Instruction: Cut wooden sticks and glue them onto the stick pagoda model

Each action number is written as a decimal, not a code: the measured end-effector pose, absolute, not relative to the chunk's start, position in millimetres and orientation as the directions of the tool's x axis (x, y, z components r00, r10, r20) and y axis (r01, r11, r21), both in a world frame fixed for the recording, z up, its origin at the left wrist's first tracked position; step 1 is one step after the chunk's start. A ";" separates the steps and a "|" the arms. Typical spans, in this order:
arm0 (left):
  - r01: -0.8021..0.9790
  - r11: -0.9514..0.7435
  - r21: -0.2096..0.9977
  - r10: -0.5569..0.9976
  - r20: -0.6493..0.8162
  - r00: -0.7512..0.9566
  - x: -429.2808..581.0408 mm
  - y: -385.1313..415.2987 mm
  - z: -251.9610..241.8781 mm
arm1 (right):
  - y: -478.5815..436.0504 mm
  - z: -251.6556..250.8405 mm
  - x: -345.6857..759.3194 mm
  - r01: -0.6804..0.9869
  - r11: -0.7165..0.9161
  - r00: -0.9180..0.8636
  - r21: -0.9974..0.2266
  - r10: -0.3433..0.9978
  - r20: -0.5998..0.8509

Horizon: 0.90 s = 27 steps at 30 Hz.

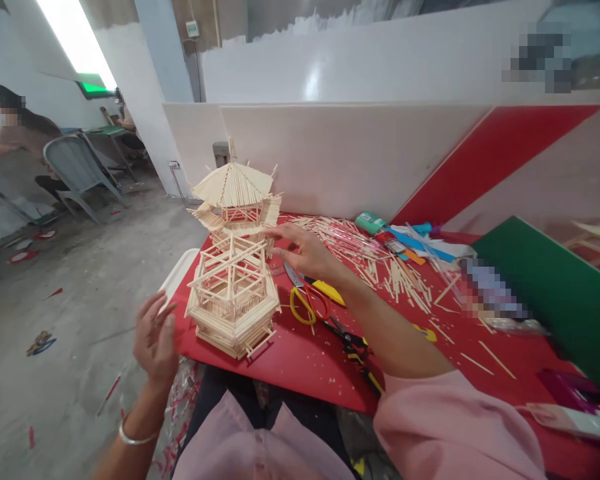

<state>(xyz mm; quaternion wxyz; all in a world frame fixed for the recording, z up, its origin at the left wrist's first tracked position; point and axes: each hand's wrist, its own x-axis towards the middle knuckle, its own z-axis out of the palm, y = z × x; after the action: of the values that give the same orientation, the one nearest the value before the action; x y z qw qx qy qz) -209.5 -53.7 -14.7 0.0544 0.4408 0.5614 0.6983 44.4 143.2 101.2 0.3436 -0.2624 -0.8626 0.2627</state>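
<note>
Stick pagoda [233, 273] placed at left edge of red counter [290, 360]. Right hand [303, 250] held at its side, fingers loosely spread, contact unclear. Left hand [156, 328] fingers curled together, grasp cannot be told. Step judged: frame being positioned; light touch called for next.

To my left I see a seated person [27, 141] by a grey chair [75, 163]; to my right, a green board [540, 300] near a red-striped white panel [330, 153].

A pink shirt [245, 448] accompanies 1 silvery bangle [132, 441].
</note>
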 end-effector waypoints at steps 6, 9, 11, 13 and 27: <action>0.865 -0.234 0.443 0.474 0.829 -0.296 -211.0 -50.5 64.6 | 142.5 97.9 39.9 0.218 0.686 -0.644 -0.694 0.636 0.426; 0.908 -0.276 0.315 0.599 0.796 -0.094 -205.8 -38.4 101.0 | 143.4 95.7 36.5 0.188 0.664 -0.636 -0.724 0.644 0.425; 0.915 -0.291 0.278 0.646 0.763 -0.027 -203.8 -29.4 115.1 | 144.4 93.2 34.7 0.159 0.648 -0.635 -0.744 0.645 0.426; 0.918 -0.297 0.262 0.690 0.724 0.017 -203.9 -22.5 121.4 | 144.8 90.6 33.5 0.121 0.634 -0.632 -0.764 0.643 0.434; 0.903 -0.360 0.233 0.736 0.666 0.121 -201.8 -19.7 122.2 | 146.1 82.4 31.1 -0.005 0.614 -0.585 -0.790 0.638 0.500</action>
<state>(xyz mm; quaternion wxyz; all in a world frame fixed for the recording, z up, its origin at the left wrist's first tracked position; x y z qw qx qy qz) -201.8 -19.7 122.2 -0.1151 0.7399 0.5538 0.3642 31.1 146.1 82.4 0.4102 -0.1980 -0.7991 0.3924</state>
